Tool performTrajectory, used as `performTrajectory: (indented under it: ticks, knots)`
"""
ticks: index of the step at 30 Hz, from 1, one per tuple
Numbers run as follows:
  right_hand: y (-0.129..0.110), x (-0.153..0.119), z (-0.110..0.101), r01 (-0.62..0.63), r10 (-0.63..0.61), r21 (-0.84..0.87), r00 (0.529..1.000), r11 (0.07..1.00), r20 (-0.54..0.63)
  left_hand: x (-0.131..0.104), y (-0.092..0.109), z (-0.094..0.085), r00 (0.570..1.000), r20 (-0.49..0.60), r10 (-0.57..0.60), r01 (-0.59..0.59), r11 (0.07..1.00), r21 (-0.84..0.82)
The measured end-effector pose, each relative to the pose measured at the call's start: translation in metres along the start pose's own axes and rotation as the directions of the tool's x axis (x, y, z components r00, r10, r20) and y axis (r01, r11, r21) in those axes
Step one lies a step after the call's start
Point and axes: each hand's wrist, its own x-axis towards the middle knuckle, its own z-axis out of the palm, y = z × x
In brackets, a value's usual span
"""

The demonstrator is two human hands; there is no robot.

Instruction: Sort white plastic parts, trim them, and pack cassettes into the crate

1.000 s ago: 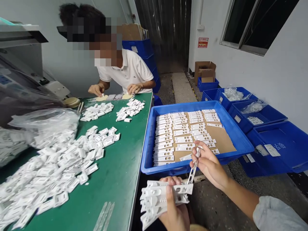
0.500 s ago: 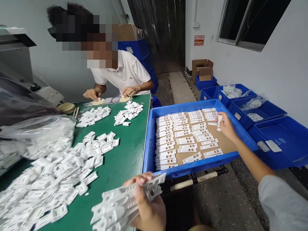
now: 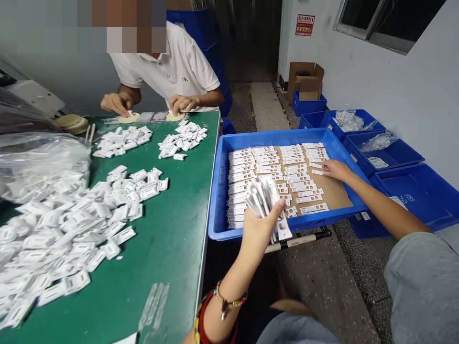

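Observation:
My left hand (image 3: pixel 258 224) is closed round a bundle of flat white plastic strips (image 3: pixel 263 193) with cut-out holes, held over the near side of a blue tray (image 3: pixel 214 205). In the tray, similar white strips (image 3: pixel 242 174) lie in columns on a brown cardboard sheet (image 3: pixel 333 191). My right hand (image 3: pixel 337 170) reaches in at the right, its fingertips pinching the end of one white plastic strip (image 3: pixel 317 172) low over the cardboard. That strip lies just below the right-hand column. Part of the rows is hidden behind the bundle.
Left stands a green table (image 3: pixel 172 210) with heaps of small white plastic parts (image 3: pixel 71 234) and a clear bag (image 3: pixel 43 162). Across it, a co-worker's hands (image 3: pixel 118 104) rest on round cream pads (image 3: pixel 129 117). More blue bins (image 3: pixel 416 191) stand on the floor at right.
My left hand has moved from over the table's edge up and right to the tray with its bundle. My right hand has lowered its strip toward the cardboard. The view has tilted down.

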Motion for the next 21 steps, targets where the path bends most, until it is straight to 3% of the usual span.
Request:
performTrajectory:
  ticks: [4,11,16,21]
  knots:
    - [0.005,-0.003,0.009,0.007,-0.006,-0.035,1.000,0.999,0.028,-0.003,-0.020,-0.014,0.982,0.104,-0.157,0.158,0.987,0.000]
    - [0.000,0.002,0.017,0.009,-0.009,-0.006,0.999,1.000,-0.044,-0.002,-0.041,-0.045,0.975,0.136,-0.175,0.195,0.970,-0.147]
    - [0.002,0.002,0.014,-0.022,0.026,0.037,0.991,0.999,-0.131,0.004,-0.048,-0.050,0.963,0.171,-0.207,0.242,0.945,-0.220]
    - [0.000,0.003,0.014,-0.007,0.022,0.129,0.992,0.992,-0.122,0.005,-0.051,-0.052,0.964,0.167,-0.205,0.243,0.936,-0.256]
